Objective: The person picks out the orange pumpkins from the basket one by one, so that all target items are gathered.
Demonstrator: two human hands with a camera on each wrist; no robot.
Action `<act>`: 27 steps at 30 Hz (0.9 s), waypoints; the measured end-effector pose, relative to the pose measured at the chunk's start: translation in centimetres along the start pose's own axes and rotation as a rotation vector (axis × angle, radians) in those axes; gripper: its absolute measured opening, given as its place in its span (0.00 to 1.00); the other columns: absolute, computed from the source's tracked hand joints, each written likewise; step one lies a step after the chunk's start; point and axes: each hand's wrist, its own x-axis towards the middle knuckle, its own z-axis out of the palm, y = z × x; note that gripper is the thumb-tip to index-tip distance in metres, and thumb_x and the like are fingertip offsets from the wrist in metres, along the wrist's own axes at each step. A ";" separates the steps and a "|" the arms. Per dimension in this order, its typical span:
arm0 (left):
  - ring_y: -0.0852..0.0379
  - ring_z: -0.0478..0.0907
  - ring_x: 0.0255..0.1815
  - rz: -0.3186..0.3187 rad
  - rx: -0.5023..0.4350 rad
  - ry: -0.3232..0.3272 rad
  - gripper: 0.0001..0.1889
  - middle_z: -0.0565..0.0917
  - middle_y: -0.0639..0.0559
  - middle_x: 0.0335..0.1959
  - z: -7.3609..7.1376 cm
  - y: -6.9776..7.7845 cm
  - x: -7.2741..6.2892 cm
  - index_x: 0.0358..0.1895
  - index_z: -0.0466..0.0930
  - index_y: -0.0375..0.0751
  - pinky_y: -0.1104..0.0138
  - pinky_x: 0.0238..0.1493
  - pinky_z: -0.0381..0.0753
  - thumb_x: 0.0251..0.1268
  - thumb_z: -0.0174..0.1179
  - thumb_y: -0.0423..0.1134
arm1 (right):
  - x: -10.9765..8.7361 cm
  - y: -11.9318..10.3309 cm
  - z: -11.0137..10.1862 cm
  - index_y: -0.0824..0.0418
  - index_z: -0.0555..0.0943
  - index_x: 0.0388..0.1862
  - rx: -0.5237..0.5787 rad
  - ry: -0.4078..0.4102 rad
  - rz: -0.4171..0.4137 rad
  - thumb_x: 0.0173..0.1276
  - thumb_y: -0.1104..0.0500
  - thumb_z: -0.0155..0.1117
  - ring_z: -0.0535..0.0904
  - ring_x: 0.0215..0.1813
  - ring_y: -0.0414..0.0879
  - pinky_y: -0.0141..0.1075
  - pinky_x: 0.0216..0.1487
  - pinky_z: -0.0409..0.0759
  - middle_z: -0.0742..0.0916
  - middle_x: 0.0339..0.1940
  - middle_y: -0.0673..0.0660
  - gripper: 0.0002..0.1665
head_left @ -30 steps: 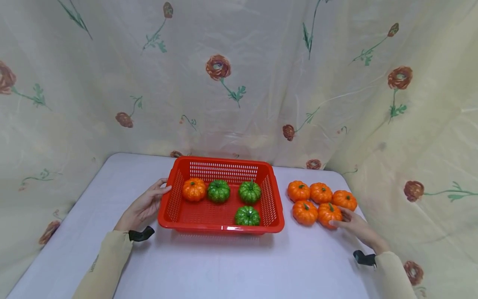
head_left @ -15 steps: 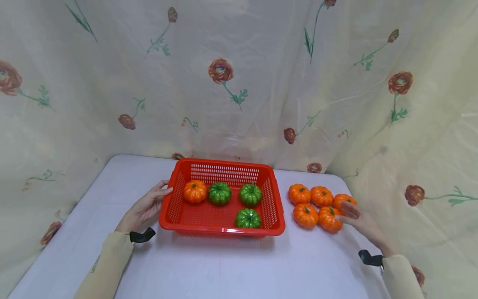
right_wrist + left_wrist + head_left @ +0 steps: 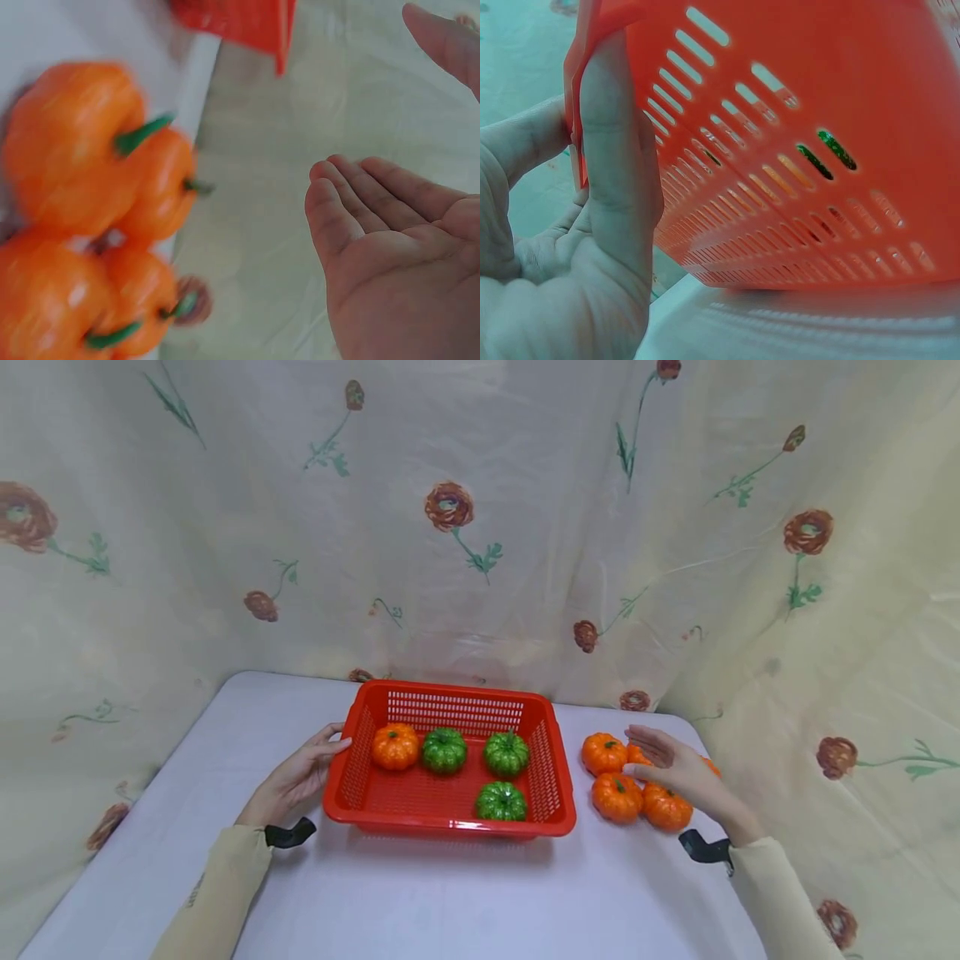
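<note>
A red plastic basket (image 3: 450, 826) with slotted walls stands in the middle of the table. My left hand (image 3: 294, 781) grips its left rim, with fingers and thumb on either side of the rim in the left wrist view. Inside the basket sit one orange toy pumpkin (image 3: 395, 747) and three green ones, among them a front green pumpkin (image 3: 501, 802). My right hand (image 3: 688, 778) is raised over the group of orange pumpkins (image 3: 617, 797) to the right of the basket, partly covering them. Its palm (image 3: 405, 292) holds nothing, and its fingers are extended with the thumb apart.
The white-covered table (image 3: 420, 902) extends in front of the basket. A flower-printed curtain (image 3: 517, 568) hangs close behind the table and along both sides.
My right hand has come away from the front-right orange pumpkin, drawn back, then swung left and up over the group. My left hand stays at the basket. The head view has shifted slightly.
</note>
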 end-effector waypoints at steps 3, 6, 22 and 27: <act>0.48 0.73 0.65 -0.002 0.004 0.013 0.25 0.65 0.47 0.68 0.0 0.0 0.1 0.65 0.56 0.53 0.59 0.60 0.76 0.71 0.55 0.37 | 1.1 -1.9 0.6 0.55 0.59 0.75 0.004 -0.009 -0.033 0.65 0.43 0.65 0.63 0.74 0.60 0.56 0.67 0.70 0.69 0.73 0.58 0.44; 0.47 0.72 0.66 -0.002 0.003 0.017 0.25 0.66 0.47 0.68 -0.1 -0.1 0.1 0.65 0.56 0.53 0.58 0.60 0.76 0.71 0.55 0.37 | 2.4 -3.9 1.4 0.54 0.60 0.74 0.023 -0.023 -0.074 0.65 0.45 0.66 0.63 0.74 0.60 0.57 0.67 0.70 0.70 0.73 0.58 0.43; 0.46 0.72 0.66 -0.003 0.007 0.013 0.24 0.60 0.44 0.73 -0.3 -0.2 0.1 0.66 0.56 0.53 0.58 0.60 0.76 0.72 0.54 0.36 | 10.5 -13.0 8.3 0.54 0.62 0.73 0.069 -0.203 -0.255 0.61 0.47 0.71 0.64 0.74 0.55 0.54 0.73 0.65 0.70 0.72 0.56 0.45; 0.47 0.74 0.65 -0.001 0.019 0.005 0.24 0.61 0.44 0.72 -0.2 0.0 0.2 0.65 0.56 0.52 0.57 0.61 0.74 0.72 0.54 0.36 | 12.8 -14.3 11.4 0.55 0.63 0.73 0.063 -0.263 -0.254 0.60 0.48 0.72 0.65 0.73 0.52 0.53 0.73 0.64 0.71 0.71 0.58 0.45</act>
